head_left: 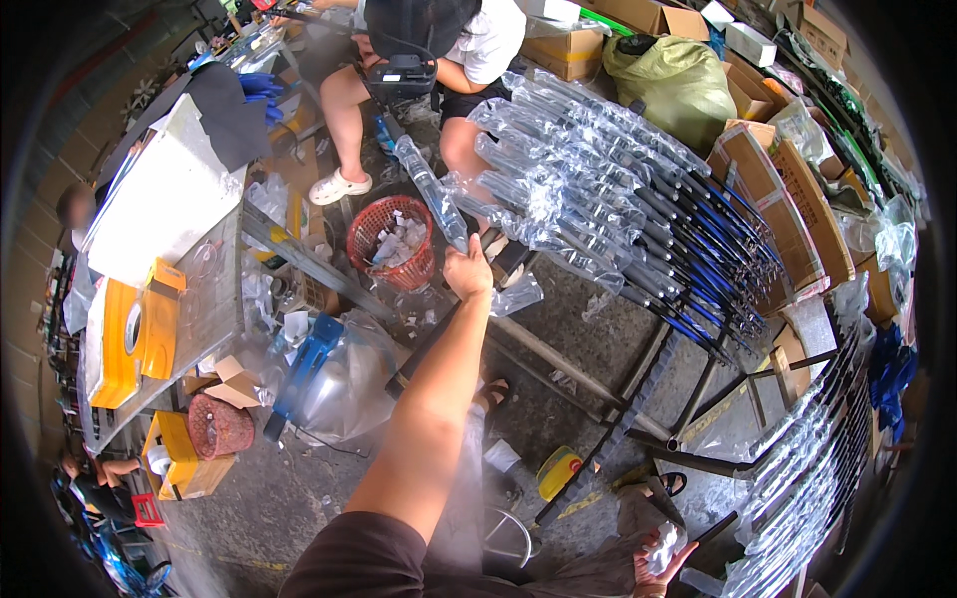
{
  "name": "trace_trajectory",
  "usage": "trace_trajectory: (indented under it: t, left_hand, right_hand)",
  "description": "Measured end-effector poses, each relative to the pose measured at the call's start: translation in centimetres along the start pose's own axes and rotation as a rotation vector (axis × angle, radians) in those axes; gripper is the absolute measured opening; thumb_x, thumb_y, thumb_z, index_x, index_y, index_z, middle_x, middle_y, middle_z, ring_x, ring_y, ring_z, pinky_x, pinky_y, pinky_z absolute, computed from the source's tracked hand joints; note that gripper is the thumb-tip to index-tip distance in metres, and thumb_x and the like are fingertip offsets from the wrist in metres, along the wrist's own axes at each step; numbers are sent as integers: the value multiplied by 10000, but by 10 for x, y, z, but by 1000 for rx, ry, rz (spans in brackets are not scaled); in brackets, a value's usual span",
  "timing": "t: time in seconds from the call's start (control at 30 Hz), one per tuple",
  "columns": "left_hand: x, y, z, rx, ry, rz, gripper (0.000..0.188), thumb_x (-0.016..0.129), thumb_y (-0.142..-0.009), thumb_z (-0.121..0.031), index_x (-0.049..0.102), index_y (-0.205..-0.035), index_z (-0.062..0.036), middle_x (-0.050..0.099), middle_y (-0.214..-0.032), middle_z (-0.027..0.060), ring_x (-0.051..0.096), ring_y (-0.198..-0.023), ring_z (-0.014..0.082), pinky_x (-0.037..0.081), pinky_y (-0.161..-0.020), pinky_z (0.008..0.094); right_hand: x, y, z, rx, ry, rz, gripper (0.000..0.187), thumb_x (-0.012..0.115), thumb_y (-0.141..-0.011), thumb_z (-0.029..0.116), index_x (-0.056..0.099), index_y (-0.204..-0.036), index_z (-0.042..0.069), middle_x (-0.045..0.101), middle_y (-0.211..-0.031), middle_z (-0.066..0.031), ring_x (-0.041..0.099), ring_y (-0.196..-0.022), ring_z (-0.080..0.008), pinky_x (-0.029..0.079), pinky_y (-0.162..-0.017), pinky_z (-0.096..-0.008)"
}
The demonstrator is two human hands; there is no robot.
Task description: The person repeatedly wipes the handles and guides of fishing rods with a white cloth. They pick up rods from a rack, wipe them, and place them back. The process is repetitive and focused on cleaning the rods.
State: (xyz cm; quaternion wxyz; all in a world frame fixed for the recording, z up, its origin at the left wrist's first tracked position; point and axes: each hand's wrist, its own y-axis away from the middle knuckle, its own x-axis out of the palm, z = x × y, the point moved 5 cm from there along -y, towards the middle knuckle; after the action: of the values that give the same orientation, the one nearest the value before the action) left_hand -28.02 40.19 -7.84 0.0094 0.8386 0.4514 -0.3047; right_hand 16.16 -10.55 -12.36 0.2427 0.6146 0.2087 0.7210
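Note:
My left hand (468,270) reaches forward, its fingers closed round the near end of a fishing rod (427,187) sleeved in clear plastic. That rod slants up and away toward a seated person (488,45). Low at the right, my right hand (653,578) has its fingers round a crumpled white wad (666,544), paper or plastic, I cannot tell which. A dark bar (716,528) shows beside it; whether the hand touches it is unclear. To the right of my left hand lies a pile of fishing rods (588,169), plastic over their handles, their thin blue and black ends pointing right.
A red basket (391,269) of white scraps stands left of my left hand. A metal frame (558,369) sits under the rod pile. More wrapped rods (797,498) lie at the lower right. Cardboard boxes (773,209) and a green sack (670,90) stand behind; a table (214,329) is left.

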Motion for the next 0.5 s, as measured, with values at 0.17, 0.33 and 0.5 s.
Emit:
trace_trajectory:
  t: [0.17, 0.33, 0.5]
  left_hand:
    - [1, 0, -1, 0, 47, 17, 449, 688, -805, -383, 588, -798, 55, 640, -775, 260, 626, -746, 428, 485, -677, 474]
    - [-8, 1, -4, -8, 13, -2, 413, 703, -802, -354, 583, -775, 41, 642, -761, 244, 631, -720, 408, 482, -651, 465]
    - [3, -7, 13, -82, 77, 74, 401, 702, -809, -326, 606, -810, 63, 650, -760, 232, 642, -722, 384, 481, -662, 448]
  right_hand:
    - [10, 5, -5, -12, 33, -93, 707, 491, -800, 724, 572, -1110, 94, 508, -915, -39, 469, -810, -165, 422, -613, -327]
    - [10, 3, -4, 3, 67, -52, 719, 488, -801, 724, 568, -1108, 78, 513, -919, -40, 477, -781, -168, 421, -606, -314]
    - [17, 4, -10, 4, -10, -35, 691, 482, -801, 727, 571, -1107, 114, 504, -908, -63, 482, -758, -180, 416, -591, -310]
